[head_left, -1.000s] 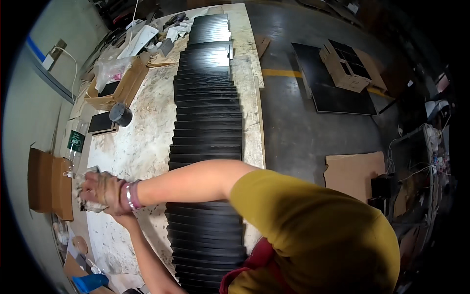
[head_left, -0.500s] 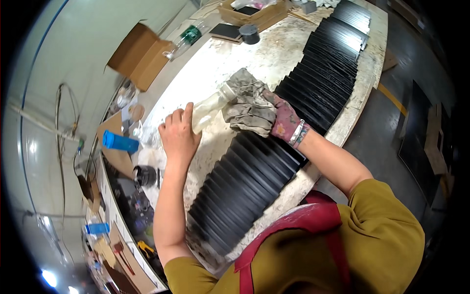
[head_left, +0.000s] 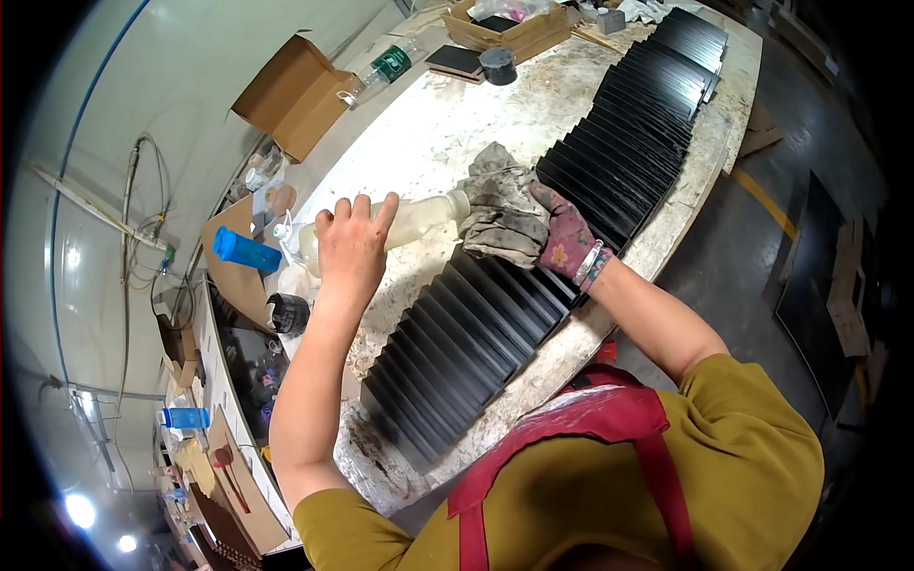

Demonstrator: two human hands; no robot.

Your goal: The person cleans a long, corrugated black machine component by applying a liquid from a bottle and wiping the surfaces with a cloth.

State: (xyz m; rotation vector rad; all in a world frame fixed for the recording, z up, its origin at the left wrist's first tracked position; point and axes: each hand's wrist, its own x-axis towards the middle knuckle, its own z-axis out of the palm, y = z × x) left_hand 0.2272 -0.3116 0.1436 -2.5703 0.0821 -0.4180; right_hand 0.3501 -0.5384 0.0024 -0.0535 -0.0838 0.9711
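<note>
My bare left hand [head_left: 352, 243] is wrapped around a clear plastic bottle [head_left: 426, 219] with cloudy pale contents. The bottle lies nearly level, its neck toward the right. At its mouth is a crumpled grey rag [head_left: 505, 214], pressed against or covering the opening. My right hand [head_left: 568, 236], in a pink flowered glove, grips that rag from its right side. Beneath the hands, a long overlapping row of black slats [head_left: 466, 338] runs across the table, up toward the far right. Some of the farther slats look shiny. The right fingertips are partly hidden by the rag.
The whitish stained worktable [head_left: 419, 124] carries a round dark tin [head_left: 497, 67], a cardboard tray [head_left: 514, 36] and an empty-looking green-labelled bottle [head_left: 390, 65]. Along the left stand an open carton [head_left: 290, 95], a blue bottle [head_left: 246, 249] and a black jar [head_left: 288, 313].
The bottle has swung from a slanted to a flatter position, and my left hand's fingers have shifted over it. The rag stays at its mouth in my right hand. The view has shifted slightly.
</note>
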